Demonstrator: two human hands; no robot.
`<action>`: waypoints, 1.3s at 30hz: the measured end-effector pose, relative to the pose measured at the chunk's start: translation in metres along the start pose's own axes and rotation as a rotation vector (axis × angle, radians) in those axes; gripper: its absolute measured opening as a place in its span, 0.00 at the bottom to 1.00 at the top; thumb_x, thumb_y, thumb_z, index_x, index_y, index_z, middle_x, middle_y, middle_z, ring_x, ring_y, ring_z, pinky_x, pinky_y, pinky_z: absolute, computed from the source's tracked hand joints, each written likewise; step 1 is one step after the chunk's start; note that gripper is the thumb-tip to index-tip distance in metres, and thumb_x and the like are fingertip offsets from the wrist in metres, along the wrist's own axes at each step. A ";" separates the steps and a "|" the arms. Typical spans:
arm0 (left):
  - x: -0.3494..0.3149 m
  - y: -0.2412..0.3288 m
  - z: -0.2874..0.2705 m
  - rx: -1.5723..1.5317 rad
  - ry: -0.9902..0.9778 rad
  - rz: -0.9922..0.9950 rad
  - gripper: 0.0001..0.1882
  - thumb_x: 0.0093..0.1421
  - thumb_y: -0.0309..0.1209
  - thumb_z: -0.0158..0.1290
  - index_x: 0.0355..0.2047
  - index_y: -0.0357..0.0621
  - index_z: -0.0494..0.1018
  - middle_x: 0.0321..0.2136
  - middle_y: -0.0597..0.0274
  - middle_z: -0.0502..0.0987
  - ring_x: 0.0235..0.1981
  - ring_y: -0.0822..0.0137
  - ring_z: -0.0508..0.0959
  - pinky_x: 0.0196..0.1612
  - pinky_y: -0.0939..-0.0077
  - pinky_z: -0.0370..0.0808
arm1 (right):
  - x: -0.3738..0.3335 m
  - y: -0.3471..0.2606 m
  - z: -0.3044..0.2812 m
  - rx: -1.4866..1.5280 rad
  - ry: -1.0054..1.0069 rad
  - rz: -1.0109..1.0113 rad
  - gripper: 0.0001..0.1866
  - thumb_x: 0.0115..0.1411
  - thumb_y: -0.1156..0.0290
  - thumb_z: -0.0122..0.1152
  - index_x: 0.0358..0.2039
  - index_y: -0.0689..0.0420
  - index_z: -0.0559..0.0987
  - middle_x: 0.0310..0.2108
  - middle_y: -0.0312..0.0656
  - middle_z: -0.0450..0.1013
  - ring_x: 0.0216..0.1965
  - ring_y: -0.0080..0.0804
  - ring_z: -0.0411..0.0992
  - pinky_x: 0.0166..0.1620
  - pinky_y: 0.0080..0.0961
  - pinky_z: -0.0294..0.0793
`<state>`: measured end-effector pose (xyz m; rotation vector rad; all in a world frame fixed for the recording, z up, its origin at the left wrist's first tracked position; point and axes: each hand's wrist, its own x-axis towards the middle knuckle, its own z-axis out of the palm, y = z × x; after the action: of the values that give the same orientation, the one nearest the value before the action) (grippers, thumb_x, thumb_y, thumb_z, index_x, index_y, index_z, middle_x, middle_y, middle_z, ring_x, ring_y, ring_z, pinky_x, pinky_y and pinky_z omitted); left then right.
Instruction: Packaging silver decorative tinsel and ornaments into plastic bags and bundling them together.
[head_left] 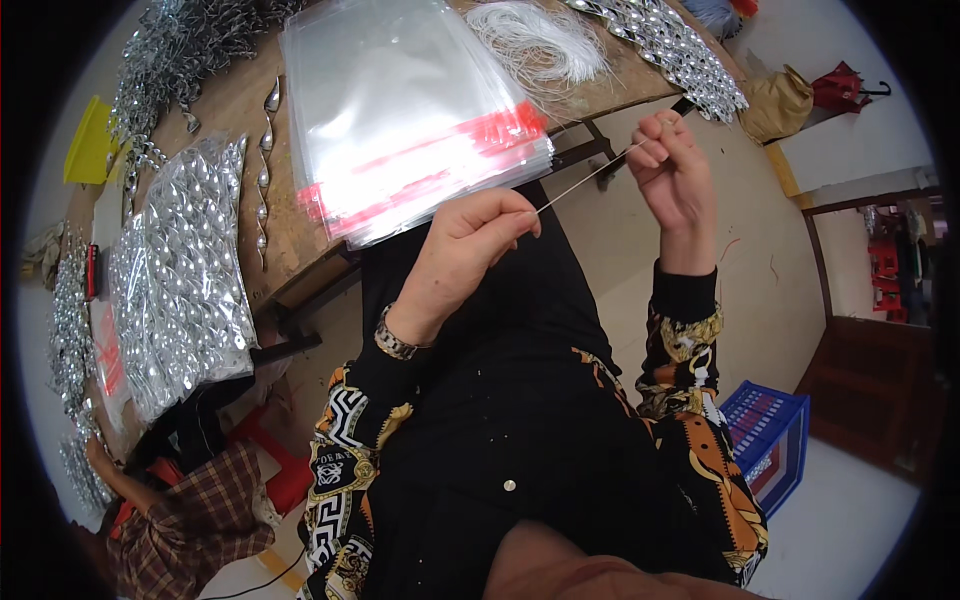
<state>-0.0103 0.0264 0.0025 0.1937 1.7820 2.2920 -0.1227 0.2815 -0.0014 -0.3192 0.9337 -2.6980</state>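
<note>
A thin white string (pixel 588 180) is stretched taut between my two hands, above my lap. My left hand (pixel 465 245) pinches its lower end, close to the front edge of a stack of clear plastic bags (pixel 400 90) with red strips. Higher and to the right, my right hand (pixel 672 170) grips the other end, its fingers curled closed. Past the bags, a bundle of white strings (pixel 535 45) lies on the wooden table (pixel 200 100).
Silver twisted ornaments in clear bags (pixel 185 280) lie left, beside a single twisted silver strand (pixel 264 190). More silver pieces (pixel 665 50) lie at the far right. A co-worker in a plaid shirt (pixel 190 520) sits lower left. A blue crate (pixel 765 430) stands on the floor at right.
</note>
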 end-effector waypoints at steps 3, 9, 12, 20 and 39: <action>-0.003 0.000 -0.005 -0.020 0.047 0.017 0.07 0.66 0.27 0.52 0.35 0.35 0.78 0.21 0.72 0.71 0.21 0.84 0.64 0.25 0.88 0.59 | 0.004 -0.011 -0.012 0.048 0.070 -0.026 0.04 0.68 0.76 0.52 0.42 0.61 0.71 0.34 0.38 0.66 0.28 0.20 0.61 0.33 0.17 0.64; -0.002 0.003 0.002 -0.008 0.166 0.020 0.07 0.67 0.27 0.51 0.35 0.37 0.77 0.23 0.71 0.73 0.21 0.83 0.65 0.26 0.87 0.61 | -0.011 0.005 0.022 -0.092 -0.153 0.133 0.03 0.70 0.74 0.51 0.41 0.59 0.71 0.33 0.37 0.66 0.28 0.18 0.60 0.33 0.17 0.64; -0.002 0.004 0.004 0.020 0.132 0.012 0.07 0.67 0.28 0.51 0.35 0.37 0.77 0.24 0.71 0.74 0.21 0.83 0.65 0.26 0.87 0.62 | -0.017 0.013 0.043 -0.259 -0.164 0.151 0.05 0.71 0.72 0.50 0.41 0.59 0.72 0.33 0.35 0.67 0.28 0.17 0.61 0.33 0.17 0.65; -0.005 0.012 0.008 0.040 0.159 0.098 0.08 0.67 0.30 0.52 0.35 0.39 0.78 0.24 0.75 0.73 0.21 0.87 0.65 0.22 0.90 0.60 | -0.032 0.005 0.067 -0.715 -0.157 0.079 0.11 0.69 0.73 0.52 0.48 0.63 0.77 0.34 0.33 0.69 0.32 0.18 0.67 0.37 0.18 0.69; -0.015 0.021 0.016 0.019 0.062 0.111 0.08 0.67 0.29 0.52 0.35 0.40 0.78 0.24 0.74 0.74 0.21 0.86 0.65 0.24 0.90 0.60 | -0.047 -0.008 0.081 -1.389 -0.185 -0.490 0.02 0.58 0.81 0.61 0.28 0.62 0.78 0.27 0.36 0.69 0.29 0.24 0.67 0.32 0.20 0.64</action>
<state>0.0055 0.0323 0.0278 0.2321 1.8682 2.3825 -0.0565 0.2564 0.0603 -1.1016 2.7540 -1.7534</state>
